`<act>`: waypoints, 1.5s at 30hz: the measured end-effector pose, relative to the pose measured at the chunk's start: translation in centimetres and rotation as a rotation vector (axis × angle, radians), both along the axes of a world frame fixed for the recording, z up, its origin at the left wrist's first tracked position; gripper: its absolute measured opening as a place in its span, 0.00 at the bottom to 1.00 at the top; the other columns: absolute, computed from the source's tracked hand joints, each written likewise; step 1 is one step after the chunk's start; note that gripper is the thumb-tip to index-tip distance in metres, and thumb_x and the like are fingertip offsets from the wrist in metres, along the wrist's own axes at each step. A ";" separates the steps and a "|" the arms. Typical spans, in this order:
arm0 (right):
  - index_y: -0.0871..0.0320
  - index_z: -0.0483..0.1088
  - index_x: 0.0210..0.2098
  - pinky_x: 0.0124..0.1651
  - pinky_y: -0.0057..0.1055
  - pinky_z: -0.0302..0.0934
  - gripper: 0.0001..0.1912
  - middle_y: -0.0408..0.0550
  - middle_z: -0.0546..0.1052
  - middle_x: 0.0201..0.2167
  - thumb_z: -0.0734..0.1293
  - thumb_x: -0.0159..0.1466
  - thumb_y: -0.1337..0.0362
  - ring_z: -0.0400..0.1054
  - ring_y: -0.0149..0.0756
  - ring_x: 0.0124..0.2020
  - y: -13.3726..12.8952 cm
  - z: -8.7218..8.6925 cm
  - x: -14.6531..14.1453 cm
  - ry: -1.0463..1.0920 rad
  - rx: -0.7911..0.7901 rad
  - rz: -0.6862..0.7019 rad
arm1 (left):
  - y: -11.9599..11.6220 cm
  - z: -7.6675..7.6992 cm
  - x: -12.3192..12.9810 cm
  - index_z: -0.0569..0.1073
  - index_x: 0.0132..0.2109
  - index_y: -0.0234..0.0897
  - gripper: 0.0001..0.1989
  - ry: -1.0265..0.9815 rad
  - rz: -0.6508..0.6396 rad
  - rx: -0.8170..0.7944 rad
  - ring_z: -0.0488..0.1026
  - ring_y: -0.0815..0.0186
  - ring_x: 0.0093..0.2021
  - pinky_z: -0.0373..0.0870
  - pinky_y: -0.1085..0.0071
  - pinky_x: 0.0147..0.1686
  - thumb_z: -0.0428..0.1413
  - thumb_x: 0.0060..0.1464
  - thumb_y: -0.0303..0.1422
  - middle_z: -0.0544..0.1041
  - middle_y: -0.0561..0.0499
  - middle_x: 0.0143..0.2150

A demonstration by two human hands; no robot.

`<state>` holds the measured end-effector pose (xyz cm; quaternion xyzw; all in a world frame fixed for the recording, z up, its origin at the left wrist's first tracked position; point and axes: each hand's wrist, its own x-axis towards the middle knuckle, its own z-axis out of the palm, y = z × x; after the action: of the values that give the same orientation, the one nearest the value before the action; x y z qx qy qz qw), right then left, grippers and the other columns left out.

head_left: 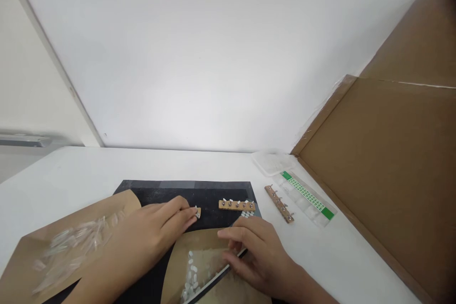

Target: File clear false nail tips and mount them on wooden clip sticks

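My left hand [166, 225] is closed, thumb and fingers pressed on a short wooden strip [198, 212] with a metal clip; the hand hides most of the strip. My right hand [258, 249] is loosely curled over a brown paper sheet [178, 251], thumb and index finger apart. A black-and-white edged strip [213, 283] runs under its fingers; I cannot tell whether they touch it. Small white oval pieces [193, 268] lie on the sheet. Between and beyond the hands, a wooden strip with metal clips [236, 205] bears white ovals.
A black mat [142, 185] lies under the work. More white ovals [247, 214] sit near its right edge. Clear slender pieces [85, 237] lie on brown paper at left. At right are another clipped strip [280, 204], a green-and-white card [308, 194], a clear tray [272, 162] and cardboard [384, 166].
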<state>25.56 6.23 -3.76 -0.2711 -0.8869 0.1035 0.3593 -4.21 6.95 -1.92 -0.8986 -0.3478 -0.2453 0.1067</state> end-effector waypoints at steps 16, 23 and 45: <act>0.55 0.70 0.54 0.34 0.30 0.58 0.14 0.44 0.77 0.34 0.64 0.71 0.73 0.69 0.34 0.30 -0.1 0.3 -0.2 -0.036 -0.030 0.050 | 2.8 -2.2 -1.3 0.79 0.53 0.36 0.12 0.187 0.097 0.029 0.71 0.56 0.49 0.70 0.60 0.50 0.52 0.73 0.24 0.77 0.46 0.46; 0.55 0.70 0.53 0.33 0.30 0.57 0.14 0.45 0.77 0.35 0.64 0.71 0.74 0.68 0.34 0.30 0.0 0.2 -0.3 -0.062 -0.037 0.072 | 3.2 -3.0 -1.0 0.80 0.50 0.37 0.06 0.200 0.105 -0.001 0.70 0.53 0.49 0.66 0.54 0.51 0.59 0.70 0.27 0.77 0.46 0.45; 0.53 0.69 0.53 0.33 0.31 0.56 0.14 0.45 0.77 0.37 0.63 0.71 0.73 0.68 0.36 0.31 -0.1 0.1 0.0 -0.148 -0.079 0.098 | 3.2 -3.4 -1.6 0.78 0.60 0.33 0.16 0.073 0.155 -0.102 0.71 0.49 0.53 0.72 0.53 0.52 0.59 0.70 0.35 0.79 0.42 0.49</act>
<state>25.55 6.12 -3.63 -0.2482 -0.9185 0.1355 0.2763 -5.77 10.13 -5.30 -0.8816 -0.4242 -0.1854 0.0920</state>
